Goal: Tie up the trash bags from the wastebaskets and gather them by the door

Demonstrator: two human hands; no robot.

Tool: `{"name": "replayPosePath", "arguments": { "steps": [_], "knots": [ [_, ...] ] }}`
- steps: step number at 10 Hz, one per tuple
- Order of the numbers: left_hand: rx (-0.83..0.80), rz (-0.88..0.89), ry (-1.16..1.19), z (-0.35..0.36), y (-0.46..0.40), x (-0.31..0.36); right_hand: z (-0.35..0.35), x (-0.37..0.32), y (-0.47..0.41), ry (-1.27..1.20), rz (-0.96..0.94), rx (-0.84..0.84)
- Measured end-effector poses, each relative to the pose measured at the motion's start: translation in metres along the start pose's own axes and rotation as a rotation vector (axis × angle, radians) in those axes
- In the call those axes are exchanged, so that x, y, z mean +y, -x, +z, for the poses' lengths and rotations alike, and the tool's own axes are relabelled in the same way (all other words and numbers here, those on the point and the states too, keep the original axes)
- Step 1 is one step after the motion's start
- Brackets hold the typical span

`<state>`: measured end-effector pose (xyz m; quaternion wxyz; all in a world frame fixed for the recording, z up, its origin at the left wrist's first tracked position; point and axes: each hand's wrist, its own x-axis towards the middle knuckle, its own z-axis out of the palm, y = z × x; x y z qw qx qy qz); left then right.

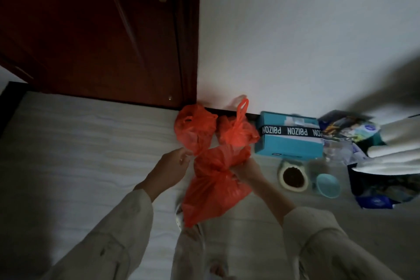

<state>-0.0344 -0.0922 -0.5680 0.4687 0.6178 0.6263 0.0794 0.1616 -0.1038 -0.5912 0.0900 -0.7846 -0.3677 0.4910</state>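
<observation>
While the right hand [246,169] grips the neck of the nearest orange trash bag [213,186], the left hand [175,163] pinches a strip beside it. Beyond this bag, two more orange trash bags [195,129] [236,132] sit by the dark red door [91,29].

Pale floor [86,143] lies open across the left and lower left of the frame, up to the dark door [91,41]. At center, two orange bags [195,129] crowd the wall's foot. To their right a teal box [288,141], a food bowl [293,177], a blue cup [327,185] and piled clutter [354,134] block the way.
</observation>
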Motion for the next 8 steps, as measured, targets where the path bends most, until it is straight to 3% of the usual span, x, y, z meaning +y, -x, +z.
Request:
{"name": "replayPosePath", "arguments": {
  "steps": [3, 5, 8],
  "knots": [
    [-0.066, -0.099, -0.010, 0.061, -0.176, -0.096, 0.082, 0.053, -0.221, -0.087, 0.160, 0.022],
    [-0.088, -0.205, 0.011, 0.119, -0.239, -0.141, 0.132, 0.116, -0.342, -0.168, 0.275, -0.092],
    [-0.121, -0.347, 0.028, 0.139, -0.253, -0.116, 0.107, 0.072, -0.324, -0.372, 0.425, -0.323]
  ]
}}
